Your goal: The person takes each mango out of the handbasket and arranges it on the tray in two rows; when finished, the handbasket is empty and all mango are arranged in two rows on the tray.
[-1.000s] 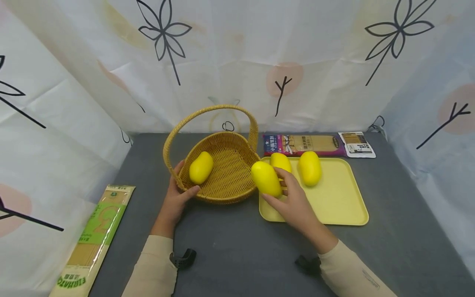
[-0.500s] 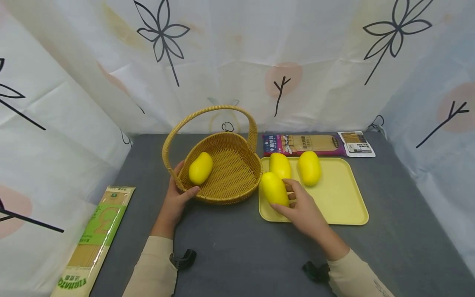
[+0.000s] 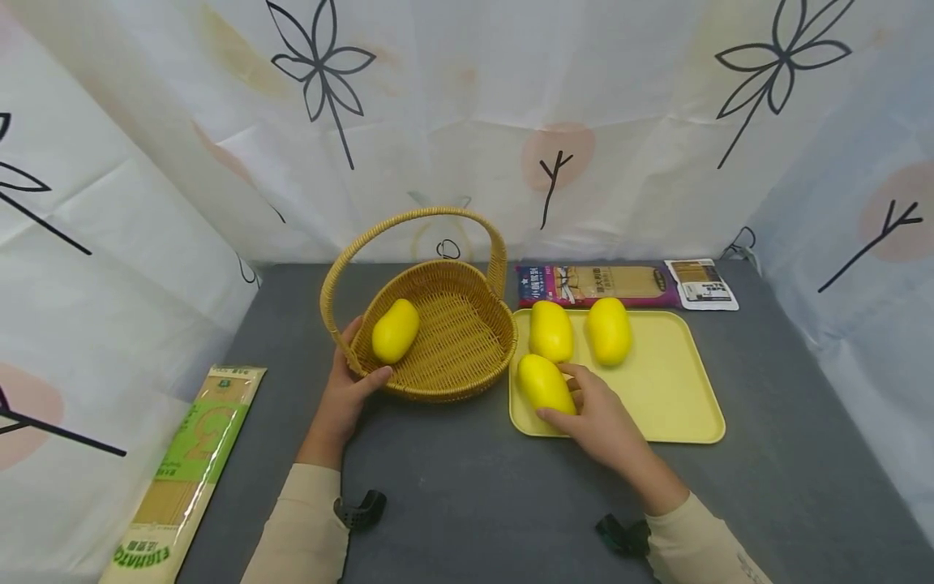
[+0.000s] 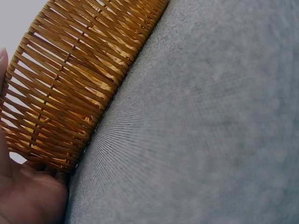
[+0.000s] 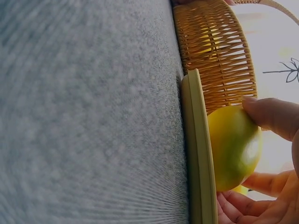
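Note:
My left hand (image 3: 349, 389) grips the left side of a woven basket (image 3: 467, 381), its thumb over the rim and its fingers behind the wall. One yellow mango (image 3: 396, 331) lies inside, at the basket's left. My right hand (image 3: 600, 414) holds a second mango (image 3: 546, 384) at the front left of a pale yellow tray (image 3: 664, 397). In the right wrist view, thumb and fingers lie around this mango (image 5: 233, 147), which rests right at the tray's surface. Two more mangoes, a left one (image 3: 551, 332) and a right one (image 3: 610, 331), lie toward the tray's back.
Behind the tray lie a purple pasta pack (image 3: 606, 285) and a small white pouch (image 3: 702, 284). A long noodle pack (image 3: 186, 462) with a green label lies at the table's left edge. Patterned curtains (image 3: 452, 122) close off the back and sides.
My right hand has carried its mango from beside the basket's rim rightward, down onto the tray's front left. The left hand and basket have stayed in place.

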The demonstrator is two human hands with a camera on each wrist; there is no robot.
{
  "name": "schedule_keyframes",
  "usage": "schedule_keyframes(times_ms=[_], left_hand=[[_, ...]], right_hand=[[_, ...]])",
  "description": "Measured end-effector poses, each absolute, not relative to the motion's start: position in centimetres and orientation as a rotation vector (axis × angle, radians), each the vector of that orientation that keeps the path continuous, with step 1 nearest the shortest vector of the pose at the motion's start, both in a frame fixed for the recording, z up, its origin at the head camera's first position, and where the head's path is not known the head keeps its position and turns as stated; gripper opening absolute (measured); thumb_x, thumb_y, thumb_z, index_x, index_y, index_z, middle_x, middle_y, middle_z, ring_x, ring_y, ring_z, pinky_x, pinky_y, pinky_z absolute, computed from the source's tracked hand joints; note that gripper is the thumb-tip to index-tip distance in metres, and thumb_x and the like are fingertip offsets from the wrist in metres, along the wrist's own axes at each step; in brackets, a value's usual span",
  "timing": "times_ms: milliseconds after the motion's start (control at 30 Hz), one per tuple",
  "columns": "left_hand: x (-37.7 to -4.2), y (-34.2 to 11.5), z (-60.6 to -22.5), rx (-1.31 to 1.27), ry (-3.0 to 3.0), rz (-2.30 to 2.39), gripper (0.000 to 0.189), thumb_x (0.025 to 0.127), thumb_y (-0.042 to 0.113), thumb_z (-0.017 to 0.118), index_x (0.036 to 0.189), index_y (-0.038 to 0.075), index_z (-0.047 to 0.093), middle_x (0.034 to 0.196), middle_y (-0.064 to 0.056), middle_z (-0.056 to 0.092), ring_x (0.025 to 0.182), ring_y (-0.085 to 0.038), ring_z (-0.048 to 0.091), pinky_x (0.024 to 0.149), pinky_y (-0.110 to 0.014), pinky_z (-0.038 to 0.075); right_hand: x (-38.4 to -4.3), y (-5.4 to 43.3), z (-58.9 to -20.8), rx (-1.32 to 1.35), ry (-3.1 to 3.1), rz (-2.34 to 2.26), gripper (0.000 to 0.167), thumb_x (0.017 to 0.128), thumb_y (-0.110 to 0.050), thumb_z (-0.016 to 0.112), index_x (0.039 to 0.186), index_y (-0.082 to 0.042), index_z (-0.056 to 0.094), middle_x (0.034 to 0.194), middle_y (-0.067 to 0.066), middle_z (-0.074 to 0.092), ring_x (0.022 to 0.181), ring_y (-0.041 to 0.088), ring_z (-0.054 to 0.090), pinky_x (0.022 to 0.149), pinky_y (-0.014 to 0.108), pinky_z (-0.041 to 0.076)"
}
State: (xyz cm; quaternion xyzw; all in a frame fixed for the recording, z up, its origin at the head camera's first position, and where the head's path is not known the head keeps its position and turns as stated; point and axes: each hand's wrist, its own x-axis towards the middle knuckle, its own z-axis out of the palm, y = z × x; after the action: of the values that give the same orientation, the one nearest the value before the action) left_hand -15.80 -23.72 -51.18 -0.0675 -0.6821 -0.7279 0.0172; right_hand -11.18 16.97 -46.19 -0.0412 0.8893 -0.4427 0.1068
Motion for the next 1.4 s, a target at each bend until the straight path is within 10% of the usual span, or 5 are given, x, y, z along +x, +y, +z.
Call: schedule_keyframes(times_ms=[1400], left_hand=[[-15.70,-23.50,-50.85,-0.209,-2.132,-2.253,0.095,0.102,-0.005,0.070,0.175,0.029,0.021,0.177,0.001,0.020,0.155,-0.024,0.030,0.116,-0.026,0.033]], right_hand=[[-10.66,16.68,-46.09,-0.102,2.647,-1.303,0.080,0.100,-0.044,0.080,0.159,-0.001,0.046,0.136,0.022,0.060,0.094,0.028,0.063,0.080,0.040,0.056]])
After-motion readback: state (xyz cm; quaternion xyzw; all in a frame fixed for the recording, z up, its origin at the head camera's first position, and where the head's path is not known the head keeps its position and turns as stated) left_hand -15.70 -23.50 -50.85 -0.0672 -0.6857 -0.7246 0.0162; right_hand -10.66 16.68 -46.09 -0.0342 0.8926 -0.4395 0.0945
